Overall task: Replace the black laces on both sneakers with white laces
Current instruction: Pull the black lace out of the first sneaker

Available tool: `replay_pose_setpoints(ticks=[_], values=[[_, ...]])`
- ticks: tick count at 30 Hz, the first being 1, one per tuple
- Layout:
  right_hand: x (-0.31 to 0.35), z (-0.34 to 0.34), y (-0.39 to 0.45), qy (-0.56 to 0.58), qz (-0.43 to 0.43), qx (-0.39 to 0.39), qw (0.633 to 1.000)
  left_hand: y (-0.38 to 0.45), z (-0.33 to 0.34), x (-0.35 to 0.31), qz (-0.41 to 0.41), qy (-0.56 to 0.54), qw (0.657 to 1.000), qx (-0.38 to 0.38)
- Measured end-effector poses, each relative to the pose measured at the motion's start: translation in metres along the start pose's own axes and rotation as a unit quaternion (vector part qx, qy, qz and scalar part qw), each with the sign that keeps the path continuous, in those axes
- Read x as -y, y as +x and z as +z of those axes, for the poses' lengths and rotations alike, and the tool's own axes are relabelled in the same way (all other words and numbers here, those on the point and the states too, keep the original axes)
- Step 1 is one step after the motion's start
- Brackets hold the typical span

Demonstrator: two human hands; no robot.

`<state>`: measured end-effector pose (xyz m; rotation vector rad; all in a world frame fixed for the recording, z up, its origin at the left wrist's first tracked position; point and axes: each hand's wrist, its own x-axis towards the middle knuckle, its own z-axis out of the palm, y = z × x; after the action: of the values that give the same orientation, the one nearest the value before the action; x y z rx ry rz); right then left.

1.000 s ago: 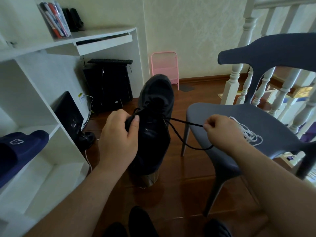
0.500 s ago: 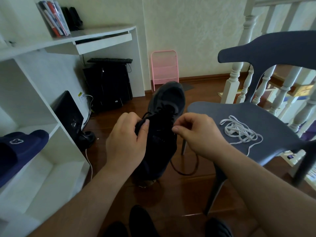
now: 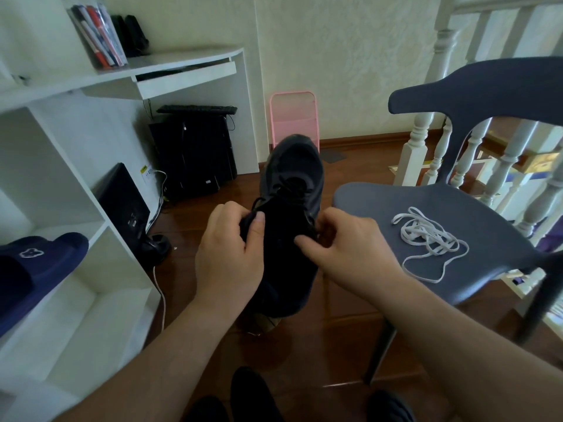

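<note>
- While the left hand (image 3: 229, 257) grips the black sneaker (image 3: 289, 226) by its left side, the thumb presses against the tongue area and the other fingers curl around the upper, closed on the shoe.
- Right hand (image 3: 347, 251): fingers bent and drawn together at the sneaker's right eyelet row, thumb extended toward the tongue; they appear to pinch the black lace (image 3: 288, 185) there (the exact contact is hidden by the knuckles and the dark fabric).
- Sneaker: held in the air between both hands, toe pointing away from the person, heel low and near the wrists, above the wooden floor (image 3: 304, 354).
- Black lace: threaded through the eyelets nearer the toe; a short loop shows just above the left thumb.
- White laces (image 3: 426, 239): a loose tangled heap on the seat of the grey chair (image 3: 475, 86), to the right of the right hand and apart from it, one strand trailing toward the seat's front edge.
- White shelf unit (image 3: 91, 239): stands at left, with a navy slipper (image 3: 36, 266) lying in one compartment.
- Background: a white desk (image 3: 182, 60) with dark computer equipment beneath it, a pink frame (image 3: 294, 117) leaning against the wall, and white stair railing (image 3: 426, 141) behind the chair.
- Bottom edge: dark shapes, too cropped to identify.
</note>
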<state>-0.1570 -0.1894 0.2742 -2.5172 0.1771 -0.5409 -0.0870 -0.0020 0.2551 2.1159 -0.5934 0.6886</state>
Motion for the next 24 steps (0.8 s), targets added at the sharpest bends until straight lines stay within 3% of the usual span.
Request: replay_pose_setpoints(ticks=[4, 9, 12, 16, 24], values=[[-0.015, -0.006, 0.013, 0.024, 0.02, -0.084, 0.996, 0.005, 0.001, 0.004, -0.032, -0.049, 0.998, 0.011], [-0.013, -0.004, 0.014, 0.087, -0.009, -0.114, 0.99, 0.013, 0.001, 0.01, -0.129, -0.096, 0.985, 0.061], [-0.006, 0.007, 0.008, 0.04, -0.076, -0.128, 0.988, 0.009, -0.001, 0.001, -0.069, 0.009, 0.993, 0.1], [-0.002, 0.018, 0.002, 0.002, -0.125, -0.13, 0.984, 0.011, -0.003, -0.01, 0.053, 0.089, 0.993, 0.061], [0.007, 0.023, -0.004, 0.027, -0.131, -0.116, 0.984, 0.019, -0.011, -0.006, 0.146, 0.17, 0.974, 0.04]])
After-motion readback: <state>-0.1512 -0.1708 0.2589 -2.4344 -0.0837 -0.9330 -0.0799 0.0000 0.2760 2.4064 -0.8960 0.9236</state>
